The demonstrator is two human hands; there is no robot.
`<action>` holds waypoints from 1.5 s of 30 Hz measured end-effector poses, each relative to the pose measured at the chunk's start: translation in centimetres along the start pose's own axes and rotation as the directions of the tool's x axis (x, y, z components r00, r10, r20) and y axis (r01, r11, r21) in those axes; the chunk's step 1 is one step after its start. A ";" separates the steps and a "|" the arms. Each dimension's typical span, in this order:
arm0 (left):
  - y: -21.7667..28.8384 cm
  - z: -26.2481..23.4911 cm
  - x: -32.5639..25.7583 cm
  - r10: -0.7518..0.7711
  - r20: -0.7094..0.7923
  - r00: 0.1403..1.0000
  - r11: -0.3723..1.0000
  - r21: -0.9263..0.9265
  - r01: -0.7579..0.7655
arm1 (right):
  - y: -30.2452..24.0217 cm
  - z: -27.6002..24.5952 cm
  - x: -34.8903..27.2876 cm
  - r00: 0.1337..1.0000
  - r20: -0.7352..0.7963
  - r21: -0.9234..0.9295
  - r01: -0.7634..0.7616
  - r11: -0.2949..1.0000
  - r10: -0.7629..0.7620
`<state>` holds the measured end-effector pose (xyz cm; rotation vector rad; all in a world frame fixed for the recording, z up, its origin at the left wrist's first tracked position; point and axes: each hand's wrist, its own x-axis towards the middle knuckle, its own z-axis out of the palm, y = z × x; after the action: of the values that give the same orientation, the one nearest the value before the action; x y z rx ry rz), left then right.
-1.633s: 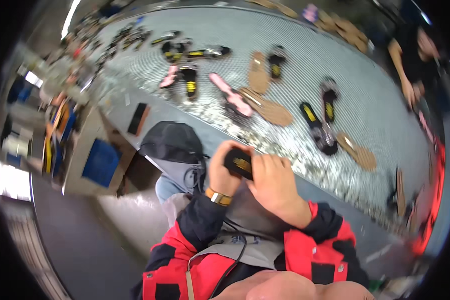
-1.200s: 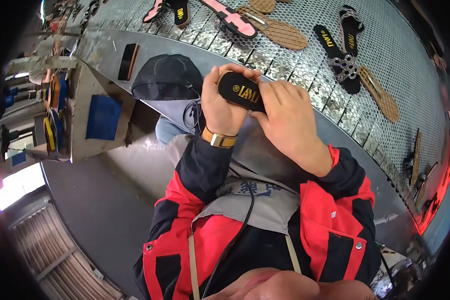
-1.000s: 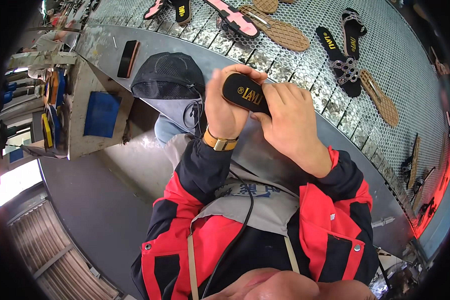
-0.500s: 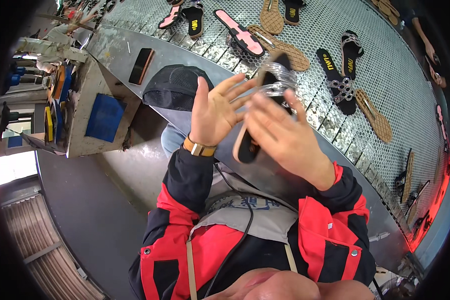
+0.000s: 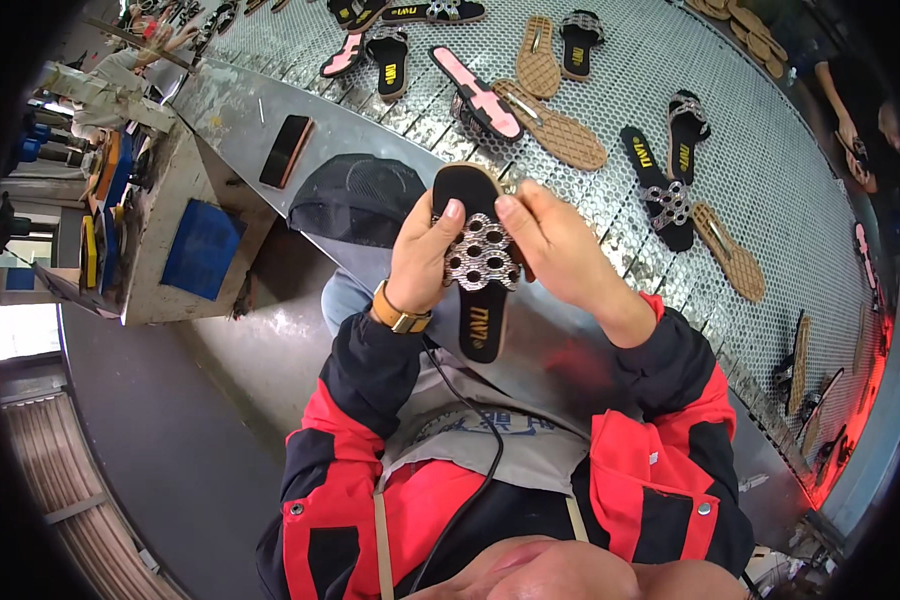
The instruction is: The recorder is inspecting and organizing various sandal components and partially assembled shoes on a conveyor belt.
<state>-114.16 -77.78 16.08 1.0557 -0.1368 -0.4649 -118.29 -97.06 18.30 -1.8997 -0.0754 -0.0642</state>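
A slide sandal (image 5: 480,255) with a black footbed and a silver strap cut with round holes is held in front of me, its toe end pointing away. My left hand (image 5: 420,255) grips its left side, the thumb lying on the strap's edge. Round its right side closes my right hand (image 5: 560,245), thumb near the strap; its other fingertips are partly hidden. Just beyond my left hand a black mesh cap (image 5: 355,200) rests on the metal ledge (image 5: 360,130).
Beyond the ledge runs a metal mesh conveyor (image 5: 660,60) carrying several sandals, including a pink-soled one (image 5: 478,92) and a tan-soled one (image 5: 550,125). A phone (image 5: 286,152) lies on the ledge. At the far right, another person's hand (image 5: 855,150) is near a sandal.
The sandal has turned so its strap and footbed face me. My left hand, previously spread open, has closed on it. Sandals on the conveyor have shifted slightly toward me.
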 end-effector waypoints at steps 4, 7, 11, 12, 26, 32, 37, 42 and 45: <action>3.9 -1.9 2.6 -0.131 -0.055 0.990 0.989 0.067 0.135 | -1.0 1.5 4.7 0.979 0.134 0.246 -0.183 0.952 0.153; 7.8 -5.1 9.7 -0.197 -0.067 0.978 0.961 0.183 0.206 | -0.7 2.4 11.9 0.983 0.122 0.338 -0.170 0.926 0.136; 12.7 -9.9 20.8 -0.030 0.038 0.999 0.995 0.092 0.026 | 0.8 3.8 24.3 0.994 -0.061 0.336 -0.069 0.939 0.095; 12.9 -8.5 23.2 0.084 -0.150 0.985 0.980 0.190 -0.055 | 2.6 3.0 26.6 0.949 -0.314 0.068 0.051 0.996 -0.027; 11.7 -29.2 32.0 0.455 -0.492 0.743 0.773 0.632 -0.055 | 14.0 -3.0 26.7 0.905 -0.405 -0.774 -0.417 0.476 0.134; 16.0 -19.1 26.7 0.679 -0.129 0.723 0.390 0.897 -0.206 | 14.8 -8.7 27.8 0.833 -0.505 -0.622 -0.533 0.574 0.227; 21.1 -12.2 14.7 0.830 0.369 0.418 -0.412 0.911 0.013 | 9.5 -10.6 19.7 0.946 -0.184 -0.095 -0.286 0.953 0.266; 20.9 -5.7 5.9 0.894 0.281 0.350 -0.102 0.887 -0.450 | 5.2 -12.8 3.1 0.991 0.137 -0.093 0.020 0.995 -0.007; 18.7 -0.7 2.8 0.836 0.025 0.548 0.360 0.729 -0.583 | 4.2 -15.7 -4.2 0.916 0.400 -0.158 0.069 0.985 -0.001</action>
<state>-105.76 -70.84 31.55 1.6406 -0.4638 0.7022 -122.23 -113.39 19.14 -2.0567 -0.3933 0.3049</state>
